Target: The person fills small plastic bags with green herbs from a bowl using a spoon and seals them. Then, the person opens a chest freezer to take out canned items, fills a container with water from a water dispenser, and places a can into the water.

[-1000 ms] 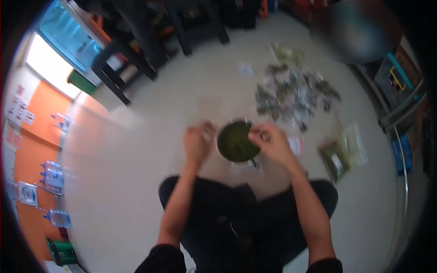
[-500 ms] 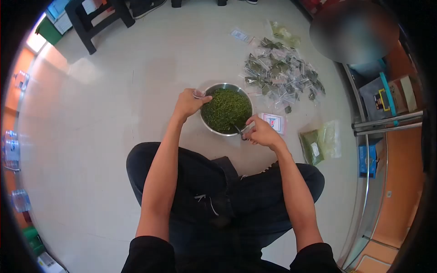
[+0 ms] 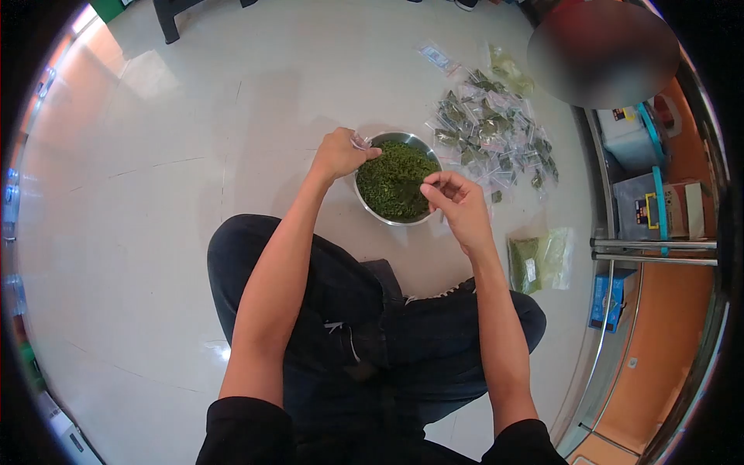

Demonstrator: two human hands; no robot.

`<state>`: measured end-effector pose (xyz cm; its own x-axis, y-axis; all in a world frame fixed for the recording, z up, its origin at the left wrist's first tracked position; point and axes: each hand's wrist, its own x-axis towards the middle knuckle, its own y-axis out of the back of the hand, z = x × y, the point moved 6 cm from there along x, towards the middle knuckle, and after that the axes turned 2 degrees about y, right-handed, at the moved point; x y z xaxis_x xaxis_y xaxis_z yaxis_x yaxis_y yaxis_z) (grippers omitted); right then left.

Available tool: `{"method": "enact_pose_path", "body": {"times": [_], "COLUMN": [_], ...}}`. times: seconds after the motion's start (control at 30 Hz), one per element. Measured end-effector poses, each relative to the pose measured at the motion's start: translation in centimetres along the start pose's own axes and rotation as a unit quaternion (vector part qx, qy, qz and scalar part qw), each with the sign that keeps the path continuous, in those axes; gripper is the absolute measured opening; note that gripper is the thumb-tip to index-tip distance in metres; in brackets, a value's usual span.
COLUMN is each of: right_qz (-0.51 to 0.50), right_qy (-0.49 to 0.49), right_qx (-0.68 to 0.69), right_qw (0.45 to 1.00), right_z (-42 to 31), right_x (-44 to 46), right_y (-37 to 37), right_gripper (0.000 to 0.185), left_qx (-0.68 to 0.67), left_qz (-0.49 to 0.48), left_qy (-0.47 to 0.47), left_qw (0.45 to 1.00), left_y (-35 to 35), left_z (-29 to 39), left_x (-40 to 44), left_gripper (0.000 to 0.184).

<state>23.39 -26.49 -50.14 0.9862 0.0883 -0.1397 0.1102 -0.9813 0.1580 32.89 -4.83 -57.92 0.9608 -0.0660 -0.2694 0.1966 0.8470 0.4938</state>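
A round metal bowl [image 3: 401, 222] full of chopped green leaves [image 3: 394, 178] stands on the floor in front of my crossed legs. My left hand [image 3: 341, 155] is at the bowl's upper left rim, its fingers closed on a small clear plastic bag [image 3: 360, 141]. Over the right side of the bowl is my right hand [image 3: 453, 198], thumb and fingers curled together near the leaves. Whatever lies between those fingertips is too small to make out.
Many small filled clear bags [image 3: 496, 128] lie heaped beyond the bowl to the right. A larger bag of green leaves [image 3: 525, 263] rests near my right knee. Metal shelving [image 3: 655, 245] with boxes stands along the right side. A dark stool [image 3: 170, 23] is at the top left.
The view has shifted. My right hand has moved from a spoon-like handle at the bowl's lower right rim up over the bowl's right side. My left hand stays by the upper left rim.
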Motion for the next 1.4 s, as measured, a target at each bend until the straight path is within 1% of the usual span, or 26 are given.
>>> {"method": "enact_pose_path", "body": {"times": [0.03,0.17,0.27,0.37,0.47,0.57,0.67,0.77,0.83,0.87,0.97,1.07,1.17,1.23,1.27,1.33,1.4], "right_qz": [0.011,0.046,0.040,0.073,0.075,0.084,0.076,0.055,0.044,0.039,0.055,0.033,0.033,0.058,0.071,0.084,0.106], "right_qy": [0.021,0.121,0.170,0.201,0.203,0.203,0.157,0.181,0.162,0.152,0.125,0.112,0.102,0.103,0.103,0.079,0.060], "right_qx": [-0.022,-0.147,-0.235,-0.269,-0.268,-0.248,-0.227,-0.236,-0.252,-0.260,-0.144,-0.096,-0.074,-0.069,-0.067,-0.009,0.031], "right_qw": [0.999,0.981,0.956,0.939,0.939,0.944,0.958,0.953,0.953,0.953,0.980,0.988,0.992,0.991,0.990,0.993,0.992], "right_z": [-0.2,0.1,-1.1,-3.2,-5.0,-4.5,-5.1,-5.9,-5.7,-5.5,-3.2,-1.0,-0.8,-1.1,-1.2,-1.0,-1.0], "right_x": [0.4,2.2,2.5,1.9,1.2,1.5,1.6,1.6,1.4,1.4,1.7,2.5,3.0,3.2,3.2,3.4,3.5], "right_y": [-0.3,-1.7,-2.3,-1.7,-1.3,0.0,1.3,2.4,3.0,3.2,3.9,4.4,4.2,5.0,5.4,6.5,7.8], "right_gripper": [0.016,0.020,0.020,0.018,0.017,0.016,0.014,0.013,0.013,0.014,0.016,0.018,0.018,0.017,0.017,0.016,0.016], "left_qx": [-0.003,0.006,0.004,-0.010,-0.017,-0.015,-0.016,-0.010,-0.008,-0.008,-0.007,0.000,0.004,0.007,0.013,0.022,0.061], "left_qz": [0.004,0.000,-0.006,-0.001,0.003,0.000,0.000,0.005,0.019,0.011,0.005,0.017,0.010,0.002,0.012,0.029,0.047], "left_qy": [0.001,0.009,0.013,0.023,0.022,0.022,0.022,0.029,0.025,0.025,0.023,0.019,0.014,0.001,0.002,0.000,-0.050], "left_qw": [1.000,1.000,1.000,1.000,1.000,1.000,1.000,1.000,0.999,1.000,1.000,1.000,1.000,1.000,1.000,0.999,0.996], "left_y": [0.0,0.0,0.1,0.4,0.2,0.4,0.5,0.4,0.4,0.2,0.4,0.5,0.4,0.4,0.5,0.6,0.8], "left_z": [0.0,0.2,0.3,0.2,0.2,0.2,0.4,0.2,0.1,0.0,0.2,0.5,0.8,0.4,0.2,0.4,1.3], "left_x": [0.0,-0.1,-0.3,-0.2,-0.1,-0.1,-0.2,-0.1,0.1,0.2,0.0,-0.3,-0.3,0.0,0.1,0.1,-0.4], "left_gripper": [0.046,0.047,0.051,0.050,0.051,0.051,0.051,0.049,0.045,0.045,0.044,0.043,0.046,0.051,0.048,0.041,0.043]}}
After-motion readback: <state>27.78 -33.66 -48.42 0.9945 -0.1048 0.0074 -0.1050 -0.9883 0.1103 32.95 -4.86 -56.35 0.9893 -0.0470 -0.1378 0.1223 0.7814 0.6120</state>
